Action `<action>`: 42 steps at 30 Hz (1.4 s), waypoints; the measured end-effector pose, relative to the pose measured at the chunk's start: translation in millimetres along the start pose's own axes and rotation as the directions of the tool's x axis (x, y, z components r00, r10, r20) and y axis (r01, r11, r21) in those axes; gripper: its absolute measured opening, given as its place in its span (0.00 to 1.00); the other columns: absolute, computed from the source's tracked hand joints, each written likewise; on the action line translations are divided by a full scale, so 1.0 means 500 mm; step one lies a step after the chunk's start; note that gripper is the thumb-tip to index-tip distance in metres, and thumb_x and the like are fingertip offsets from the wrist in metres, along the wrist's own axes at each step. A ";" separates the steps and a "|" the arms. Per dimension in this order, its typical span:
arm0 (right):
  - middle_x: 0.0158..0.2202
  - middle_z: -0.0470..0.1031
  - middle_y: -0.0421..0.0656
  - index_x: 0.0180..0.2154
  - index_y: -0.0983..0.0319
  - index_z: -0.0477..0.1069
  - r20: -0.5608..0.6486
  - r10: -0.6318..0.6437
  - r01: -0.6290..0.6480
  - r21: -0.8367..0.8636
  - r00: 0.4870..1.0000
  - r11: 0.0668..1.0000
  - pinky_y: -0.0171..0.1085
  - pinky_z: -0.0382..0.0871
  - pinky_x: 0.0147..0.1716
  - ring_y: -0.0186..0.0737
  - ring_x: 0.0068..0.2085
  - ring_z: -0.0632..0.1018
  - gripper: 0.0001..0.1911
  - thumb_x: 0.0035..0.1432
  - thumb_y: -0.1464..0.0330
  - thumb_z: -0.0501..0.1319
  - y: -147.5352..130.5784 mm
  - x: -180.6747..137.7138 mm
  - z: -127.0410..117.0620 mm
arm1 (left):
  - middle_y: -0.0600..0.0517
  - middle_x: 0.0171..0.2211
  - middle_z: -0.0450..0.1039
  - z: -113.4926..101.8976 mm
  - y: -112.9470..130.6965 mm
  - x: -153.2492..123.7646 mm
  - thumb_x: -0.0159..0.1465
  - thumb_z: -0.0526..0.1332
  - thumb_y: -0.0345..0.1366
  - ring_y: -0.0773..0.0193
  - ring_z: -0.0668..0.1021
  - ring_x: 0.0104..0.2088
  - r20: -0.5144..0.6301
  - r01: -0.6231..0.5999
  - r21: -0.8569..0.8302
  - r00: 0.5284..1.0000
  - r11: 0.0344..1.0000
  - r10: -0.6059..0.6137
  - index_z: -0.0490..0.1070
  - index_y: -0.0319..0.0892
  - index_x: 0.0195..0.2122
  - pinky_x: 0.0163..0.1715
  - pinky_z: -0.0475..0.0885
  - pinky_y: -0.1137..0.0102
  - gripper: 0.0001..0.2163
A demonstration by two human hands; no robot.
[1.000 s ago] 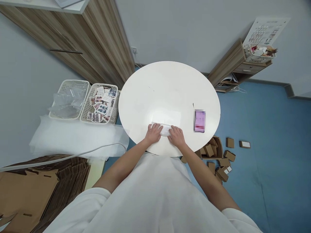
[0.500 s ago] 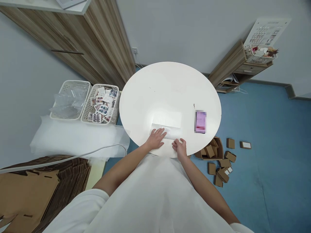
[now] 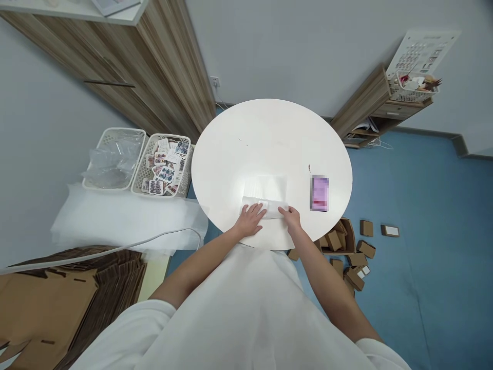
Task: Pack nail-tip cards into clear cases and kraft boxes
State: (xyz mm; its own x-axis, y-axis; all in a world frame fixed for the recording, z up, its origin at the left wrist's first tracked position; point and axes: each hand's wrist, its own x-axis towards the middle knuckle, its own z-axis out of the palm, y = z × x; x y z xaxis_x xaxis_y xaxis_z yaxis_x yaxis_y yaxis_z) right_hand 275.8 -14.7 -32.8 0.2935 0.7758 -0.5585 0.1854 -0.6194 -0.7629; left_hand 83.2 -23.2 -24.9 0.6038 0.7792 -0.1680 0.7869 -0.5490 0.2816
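On the round white table (image 3: 269, 133), close to its front edge, lies a thin, translucent white packing sheet (image 3: 274, 187) with its near part folded over into a narrow strip. My left hand (image 3: 249, 220) rests on the left part of that strip, fingers spread and pressing down. A small whitish item (image 3: 263, 204) shows at its fingertips; I cannot make out its kind. At the strip's right end, my right hand (image 3: 291, 217) pinches the sheet's edge between thumb and fingers. Right of the hands is a phone-like object (image 3: 320, 193) with a blurred purple face.
Left of the table stand a white basket of carded packs (image 3: 164, 172) and a basket of clear plastic bags (image 3: 115, 159). White sheets (image 3: 127, 216) and flattened cardboard boxes (image 3: 50, 303) lie nearer me. Small brown boxes (image 3: 356, 259) are scattered on the floor at right.
My right hand has moved slightly up and right and now pinches the strip's right end. My left hand stays on the sheet. The view has shifted slightly.
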 end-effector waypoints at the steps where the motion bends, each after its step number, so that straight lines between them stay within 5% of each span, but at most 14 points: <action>1: 0.39 0.72 0.48 0.39 0.61 0.65 0.005 -0.016 0.016 -0.014 1.000 1.000 0.39 0.70 0.34 0.43 0.38 0.74 0.20 0.45 0.57 0.59 -0.004 0.003 -0.005 | 0.45 0.61 0.49 0.001 0.000 0.000 0.56 0.55 0.42 0.48 0.53 0.59 0.000 0.002 -0.005 1.000 1.000 -0.002 0.50 0.47 0.59 0.53 0.46 0.53 0.29; 6: 0.41 0.71 0.47 0.38 0.60 0.63 0.030 -0.095 0.097 -0.047 0.995 0.994 0.37 0.70 0.34 0.41 0.39 0.73 0.19 0.45 0.57 0.59 -0.026 0.000 -0.005 | 0.45 0.60 0.50 0.003 0.000 0.000 0.55 0.56 0.43 0.48 0.54 0.59 -0.003 0.008 -0.015 1.000 1.000 -0.008 0.50 0.47 0.59 0.54 0.46 0.53 0.30; 10: 0.45 0.68 0.49 0.45 0.60 0.59 -0.037 0.011 -0.011 0.005 0.999 1.000 0.36 0.69 0.35 0.41 0.42 0.73 0.29 0.40 0.59 0.63 -0.035 -0.003 -0.007 | 0.44 0.60 0.51 0.001 0.000 0.003 0.55 0.56 0.43 0.48 0.55 0.58 -0.006 0.004 -0.009 1.000 1.000 -0.004 0.51 0.47 0.58 0.53 0.46 0.52 0.30; 16: 0.22 0.64 0.36 0.25 0.61 0.61 0.143 0.043 -0.048 0.028 0.989 0.998 0.31 0.61 0.20 0.30 0.21 0.66 0.08 0.44 0.64 0.59 -0.049 0.007 -0.033 | 0.45 0.60 0.51 -0.009 0.003 0.003 0.53 0.58 0.48 0.47 0.55 0.58 -0.012 -0.008 -0.015 1.000 1.000 0.008 0.49 0.52 0.59 0.53 0.45 0.51 0.33; 21: 0.19 0.60 0.34 0.23 0.60 0.58 0.171 0.036 -0.044 0.043 0.985 0.998 0.29 0.58 0.16 0.27 0.19 0.63 0.07 0.44 0.69 0.58 -0.080 0.010 -0.030 | 0.44 0.60 0.49 -0.010 0.012 0.007 0.51 0.59 0.53 0.44 0.53 0.58 0.022 0.007 -0.018 1.000 1.000 -0.006 0.50 0.52 0.59 0.53 0.44 0.49 0.35; 30: 0.27 0.71 0.41 0.28 0.64 0.67 0.420 0.068 -0.173 0.217 0.905 0.961 0.34 0.73 0.31 0.32 0.28 0.74 0.05 0.46 0.70 0.62 -0.092 -0.008 0.013 | 0.43 0.58 0.52 -0.007 0.006 0.002 0.56 0.55 0.49 0.50 0.55 0.58 -0.013 0.028 -0.111 0.999 0.993 -0.030 0.54 0.45 0.56 0.53 0.47 0.51 0.28; 38: 0.30 0.73 0.43 0.33 0.64 0.69 0.342 0.054 -0.147 0.254 0.938 0.956 0.36 0.73 0.36 0.33 0.31 0.75 0.07 0.47 0.74 0.60 -0.072 -0.014 0.042 | 0.44 0.58 0.54 -0.028 0.002 -0.003 0.57 0.54 0.46 0.52 0.55 0.58 -0.013 -0.178 -0.092 0.984 0.980 0.177 0.51 0.45 0.58 0.54 0.45 0.54 0.28; 42: 0.34 0.74 0.44 0.37 0.64 0.69 0.274 -0.028 -0.002 0.108 0.961 0.994 0.38 0.71 0.39 0.35 0.34 0.75 0.11 0.48 0.73 0.57 -0.068 -0.012 0.039 | 0.44 0.55 0.58 -0.017 0.001 0.004 0.57 0.56 0.41 0.52 0.56 0.57 0.027 -0.203 -0.024 0.979 0.979 0.204 0.54 0.44 0.56 0.54 0.45 0.53 0.26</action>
State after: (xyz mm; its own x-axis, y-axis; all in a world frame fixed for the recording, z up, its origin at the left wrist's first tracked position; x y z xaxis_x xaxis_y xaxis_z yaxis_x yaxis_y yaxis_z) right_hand 249.2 3.9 -10.0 0.0197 0.7962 -0.6047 0.0826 -0.6041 -0.7926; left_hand 83.6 -19.4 -17.1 0.7545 0.6428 -0.1325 0.6448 -0.6885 0.3321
